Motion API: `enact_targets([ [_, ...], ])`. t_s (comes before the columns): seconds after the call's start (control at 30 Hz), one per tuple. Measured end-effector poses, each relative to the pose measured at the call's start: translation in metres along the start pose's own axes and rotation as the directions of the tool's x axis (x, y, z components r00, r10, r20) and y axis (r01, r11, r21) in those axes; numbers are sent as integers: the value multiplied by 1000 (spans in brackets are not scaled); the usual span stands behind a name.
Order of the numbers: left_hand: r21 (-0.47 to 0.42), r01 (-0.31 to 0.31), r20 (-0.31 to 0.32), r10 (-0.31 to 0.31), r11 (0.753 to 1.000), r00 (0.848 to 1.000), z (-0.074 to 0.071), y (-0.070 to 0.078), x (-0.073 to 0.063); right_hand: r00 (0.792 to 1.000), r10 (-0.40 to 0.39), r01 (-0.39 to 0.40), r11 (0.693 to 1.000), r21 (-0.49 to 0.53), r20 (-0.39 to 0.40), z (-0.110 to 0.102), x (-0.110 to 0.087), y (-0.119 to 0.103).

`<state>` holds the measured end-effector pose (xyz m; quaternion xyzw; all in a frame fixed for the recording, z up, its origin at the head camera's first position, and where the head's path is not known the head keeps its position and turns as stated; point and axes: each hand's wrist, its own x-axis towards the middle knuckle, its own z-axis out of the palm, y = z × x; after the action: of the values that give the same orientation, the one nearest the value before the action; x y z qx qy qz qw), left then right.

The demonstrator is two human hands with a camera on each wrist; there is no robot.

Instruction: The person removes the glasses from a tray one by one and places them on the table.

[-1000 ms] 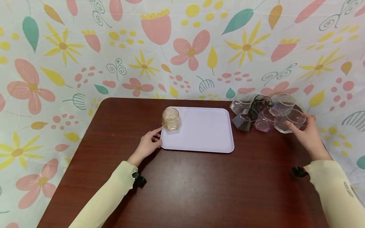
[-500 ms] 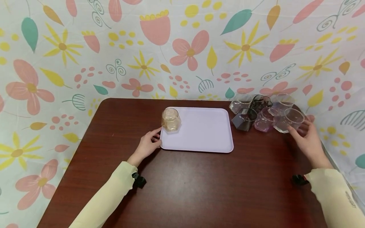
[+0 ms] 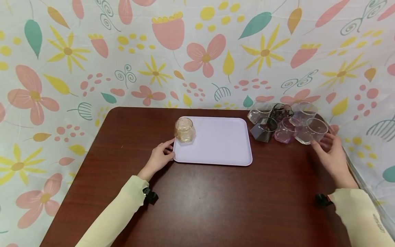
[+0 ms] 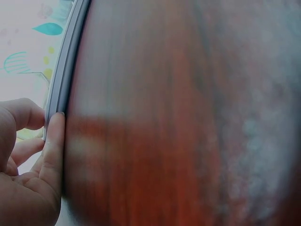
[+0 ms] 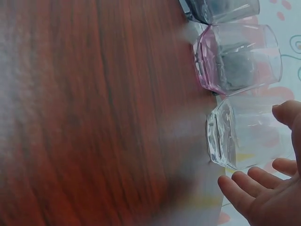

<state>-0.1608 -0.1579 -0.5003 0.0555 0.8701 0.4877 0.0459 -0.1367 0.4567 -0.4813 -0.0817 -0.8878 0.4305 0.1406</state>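
At the right end of a group of glasses stands a clear glass (image 3: 310, 132) with a thick faceted base, upright on the table. Around its right side my right hand (image 3: 333, 154) is spread. In the right wrist view, the thumb (image 5: 284, 113) and fingers (image 5: 240, 183) lie apart on either side of the glass. A pale lavender tray (image 3: 216, 144) lies mid-table. My left hand (image 3: 158, 157) holds its left rim, thumb near the front corner, as the left wrist view shows at the tray rim (image 4: 59, 80). An amber glass (image 3: 185, 132) stands upright in the tray's far left corner.
Next to the clear glass are a pink glass (image 3: 284, 132) and a dark grey glass (image 3: 263, 130). Behind them stand another clear glass (image 3: 257, 113), a dark patterned glass (image 3: 282, 111) and a pale glass (image 3: 307, 109). A flowered cloth (image 3: 206, 58) hangs behind the brown table (image 3: 216, 206).
My right hand has loosened from the clear glass, its fingers slipping down and slightly back toward me. The glass stays in its place. The left hand and tray have not moved.
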Motion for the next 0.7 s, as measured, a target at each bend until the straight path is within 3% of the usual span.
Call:
enact_targets([
  [0.17,-13,4,-1,-4,1000,1000,0,0,0,1000,-11,11,1000,12,-21,1,-8,-4],
  [0.4,2,-5,3,5,1000,1000,0,1,0,999,34,-34,999,-32,-15,2,-18,-12],
  [0.7,-1,-14,-7,14,1000,1000,0,1,-1,999,-34,34,999,-13,-40,10,-30,-22],
])
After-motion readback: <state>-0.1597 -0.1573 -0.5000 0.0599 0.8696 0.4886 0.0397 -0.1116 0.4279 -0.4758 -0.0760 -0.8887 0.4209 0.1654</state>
